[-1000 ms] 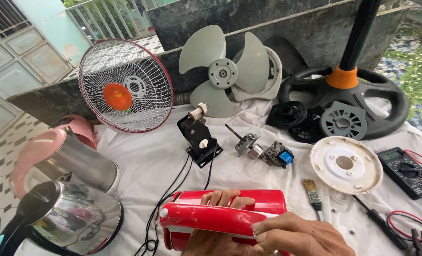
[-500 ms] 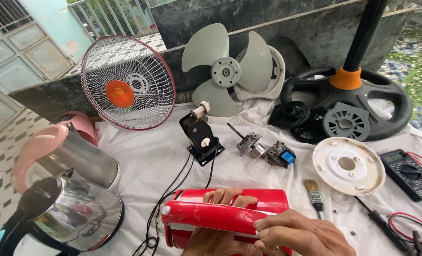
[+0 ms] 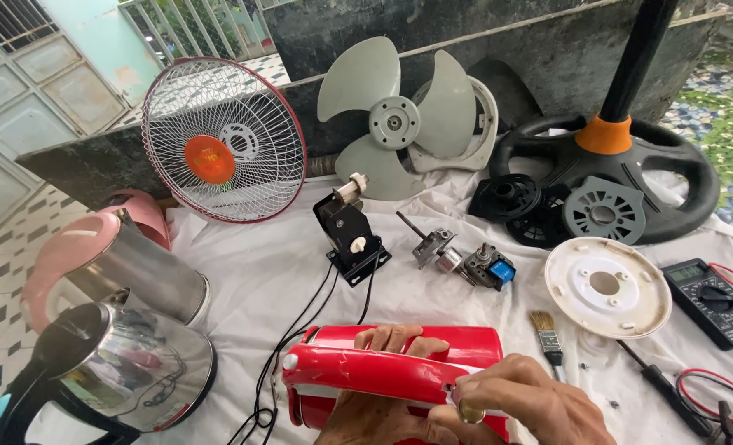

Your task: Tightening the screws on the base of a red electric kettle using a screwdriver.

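A red plastic fan housing (image 3: 383, 372) lies on the white cloth at the near edge of the table. My left hand (image 3: 387, 404) grips it from inside and below, with the fingertips showing over its far rim. Over the housing's right end, my right hand (image 3: 519, 404) pinches a small round metal part between thumb and forefinger against the near edge. Black wires (image 3: 300, 330) run from the housing toward a black switch block (image 3: 350, 235).
Two kettles (image 3: 127, 330) stand at the left. A red-rimmed fan grille (image 3: 222, 140), grey fan blade (image 3: 395, 124) and black fan base (image 3: 622, 177) sit at the back. A small motor (image 3: 486, 268), white round cover (image 3: 607, 286), paintbrush (image 3: 547, 334), screwdriver (image 3: 659, 387) and multimeter (image 3: 712, 301) lie to the right.
The view has shifted slightly. My hands stay on the red housing, and the right fingers have closed onto its near edge.
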